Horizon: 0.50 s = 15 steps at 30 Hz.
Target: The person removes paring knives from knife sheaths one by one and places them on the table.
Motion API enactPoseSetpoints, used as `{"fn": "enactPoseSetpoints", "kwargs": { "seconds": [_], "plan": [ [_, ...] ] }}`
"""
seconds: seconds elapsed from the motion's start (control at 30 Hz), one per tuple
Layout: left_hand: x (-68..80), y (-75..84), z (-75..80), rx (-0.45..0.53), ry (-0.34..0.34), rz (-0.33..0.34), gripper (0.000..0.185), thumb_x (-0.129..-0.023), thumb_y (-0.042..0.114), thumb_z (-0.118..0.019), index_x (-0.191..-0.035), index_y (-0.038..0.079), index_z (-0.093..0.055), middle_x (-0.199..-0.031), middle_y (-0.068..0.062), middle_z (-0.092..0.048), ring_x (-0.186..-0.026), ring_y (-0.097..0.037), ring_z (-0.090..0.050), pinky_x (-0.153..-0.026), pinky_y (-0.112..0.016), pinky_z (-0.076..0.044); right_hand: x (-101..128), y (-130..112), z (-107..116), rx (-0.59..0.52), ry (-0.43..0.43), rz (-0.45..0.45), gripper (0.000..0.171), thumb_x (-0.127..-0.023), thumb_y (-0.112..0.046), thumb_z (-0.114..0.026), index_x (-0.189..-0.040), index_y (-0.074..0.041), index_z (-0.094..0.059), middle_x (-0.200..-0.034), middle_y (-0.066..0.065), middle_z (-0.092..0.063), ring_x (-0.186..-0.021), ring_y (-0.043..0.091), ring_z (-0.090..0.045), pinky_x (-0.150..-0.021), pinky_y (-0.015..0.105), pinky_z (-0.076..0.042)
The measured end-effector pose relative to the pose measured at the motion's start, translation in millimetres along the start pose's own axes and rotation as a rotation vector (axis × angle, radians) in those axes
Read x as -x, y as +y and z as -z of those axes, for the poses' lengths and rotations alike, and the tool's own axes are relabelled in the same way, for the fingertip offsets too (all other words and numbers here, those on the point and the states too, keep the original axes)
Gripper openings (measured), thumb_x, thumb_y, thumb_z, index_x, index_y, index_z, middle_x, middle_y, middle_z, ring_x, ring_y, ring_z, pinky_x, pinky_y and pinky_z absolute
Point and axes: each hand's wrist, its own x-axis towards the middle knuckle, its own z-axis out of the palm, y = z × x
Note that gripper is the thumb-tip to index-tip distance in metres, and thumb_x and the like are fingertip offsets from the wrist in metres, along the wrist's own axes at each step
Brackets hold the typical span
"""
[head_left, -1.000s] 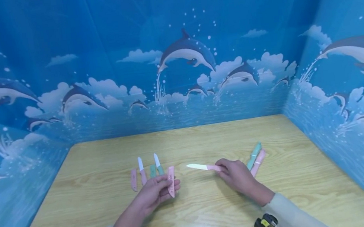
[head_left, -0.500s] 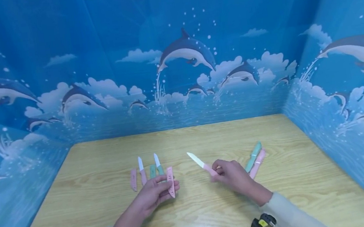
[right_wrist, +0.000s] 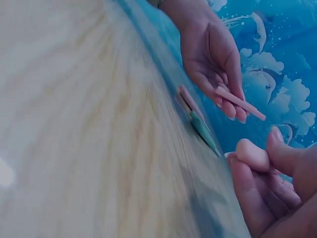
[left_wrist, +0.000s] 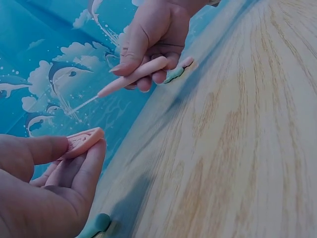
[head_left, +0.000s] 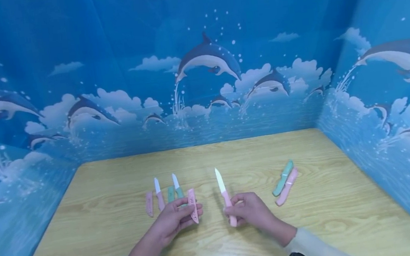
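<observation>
My left hand (head_left: 174, 221) pinches a pink knife sheath (head_left: 192, 205) between thumb and fingers, raised over the table. To its right, my right hand (head_left: 252, 212) grips the pink handle of a paring knife (head_left: 227, 200), its pale bare blade pointing away from me and upward in the head view. Knife and sheath are apart, a short gap between them. In the left wrist view the knife handle (left_wrist: 131, 79) lies across the right fingers, and the sheath (left_wrist: 88, 141) sits at the left fingertips. The right wrist view shows the rounded handle end close up.
Left on the wooden table (head_left: 127, 246) lie a pink sheath (head_left: 149, 204), a bare pink knife (head_left: 159, 195), a green sheath (head_left: 171, 194) and a bare green knife (head_left: 176, 182). At right rest a green sheathed knife (head_left: 283, 179) and a pink one (head_left: 287, 187). Dolphin-printed curtains surround the table.
My right hand has turned the knife from pointing left to pointing away from me and shifted slightly left and nearer. The left hand with the sheath has barely moved.
</observation>
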Motion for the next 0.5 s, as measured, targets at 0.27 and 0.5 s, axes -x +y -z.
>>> {"fn": "enactPoseSetpoints", "kwargs": {
  "seconds": [0.27, 0.5],
  "plan": [
    [-0.1, -0.6, -1.4, 0.003, -0.001, -0.002, 0.052, -0.099, 0.009, -0.053, -0.139, -0.013, -0.03, -0.128, -0.028, -0.057, -0.106, -0.023, -0.066, -0.095, -0.036, -0.052, 2.2, 3.6, -7.0, -0.118, 0.031, -0.043, 0.026, -0.092, -0.014, -0.066, -0.102, 0.009, -0.06, -0.092, 0.021, -0.071, -0.076, 0.023, -0.072, -0.069, 0.036, -0.061],
    [-0.2, -1.5, -2.2, -0.007, 0.001, -0.007, 0.048, -0.097, 0.011, -0.057, -0.132, -0.012, -0.034, -0.126, -0.027, -0.059, -0.104, -0.024, -0.068, -0.093, -0.036, -0.053, 1.4, 5.5, -8.0, -0.15, 0.031, -0.034, 0.03, -0.095, -0.013, -0.062, -0.109, 0.013, -0.058, -0.096, 0.021, -0.071, -0.078, 0.022, -0.072, -0.073, 0.036, -0.061]
  ]
}}
